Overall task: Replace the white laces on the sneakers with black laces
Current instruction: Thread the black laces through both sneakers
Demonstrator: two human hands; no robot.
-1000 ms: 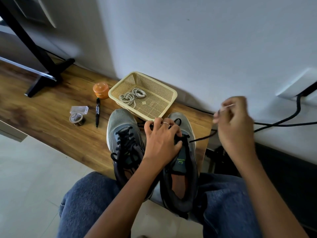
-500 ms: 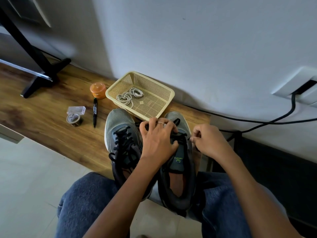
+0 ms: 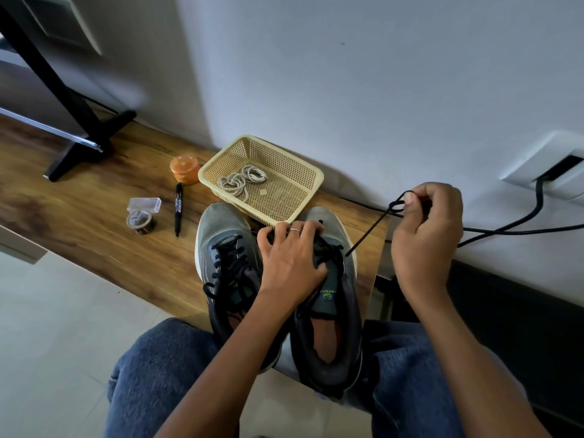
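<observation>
Two grey sneakers sit side by side at the near edge of a wooden surface [image 3: 94, 235], toes toward the wall, heels between a seated person's denim-clad knees. The left sneaker [image 3: 227, 263] is laced in black up its front, the lace ends lying loose over its tongue. The right sneaker [image 3: 331, 311] is only partly laced — its tongue, marked with a green logo, lies exposed and its collar gapes open.

The left hand [image 3: 290, 263], a ring on one finger, rests on the right sneaker, fingers curled over the laced forefoot and thumb against the tongue, gripping the shoe. From an eyelet on that sneaker's right side a black lace [image 3: 368, 232] runs taut, up and to the right, to the right hand [image 3: 426, 229], which is raised off the surface beside the wall. That hand is closed, thumb and forefinger pinching a small loop of the lace at its top.

Behind the sneakers a beige mesh basket [image 3: 303, 172] touches their toes and holds the coiled white laces [image 3: 241, 181]. Left of it stand an orange lidded jar [image 3: 185, 169], a black marker [image 3: 178, 210] and — further left — a roll of tape [image 3: 140, 219] beside a clear plastic box [image 3: 143, 204]. A black cable [image 3: 521, 222] runs along the wall from a white socket plate [image 3: 543, 162] at the right.
</observation>
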